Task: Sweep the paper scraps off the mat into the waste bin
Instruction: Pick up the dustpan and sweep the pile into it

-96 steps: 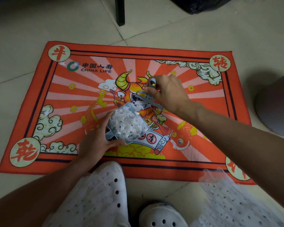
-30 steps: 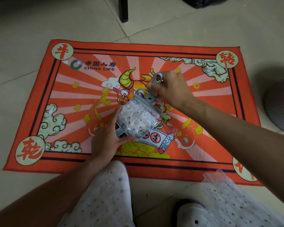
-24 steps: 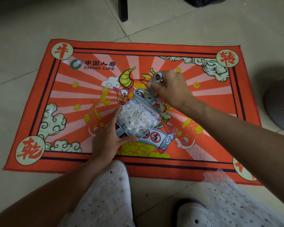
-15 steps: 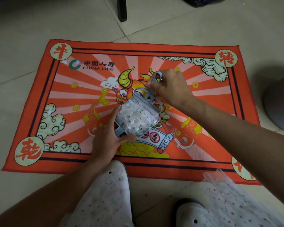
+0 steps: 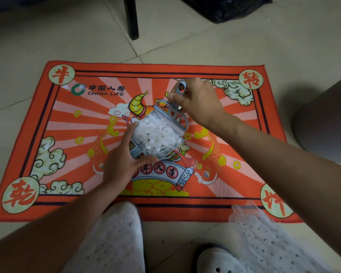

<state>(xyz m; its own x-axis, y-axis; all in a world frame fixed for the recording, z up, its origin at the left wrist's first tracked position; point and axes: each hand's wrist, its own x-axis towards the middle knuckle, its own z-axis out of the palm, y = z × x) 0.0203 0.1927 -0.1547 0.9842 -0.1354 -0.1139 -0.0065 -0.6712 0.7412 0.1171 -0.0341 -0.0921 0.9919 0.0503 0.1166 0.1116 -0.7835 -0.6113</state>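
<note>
Now left hand point(image 5: 120, 164) grips scrap-filled dustpan point(image 5: 156, 140), mouth up-right toward brush point(image 5: 175, 113) pinched in right hand point(image 5: 199, 101).

Mat point(image 5: 47, 115): "中国人寿 CHINA LIFE" is printed by a green logo at the upper left. Corner medallions are marked 牛, 转, 乾, 坤. The scroll point(image 5: 161, 171) at centre is lettered 年, 大, 吉; its first character is hidden.

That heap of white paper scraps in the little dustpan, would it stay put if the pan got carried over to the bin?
Probably not reliably. The paper scraps look small, thin and loosely heaped, so likely very light. They sit near the rim of the dustpan, so a tilt might spill some. The brush against the pan's mouth may hold them in.
</note>
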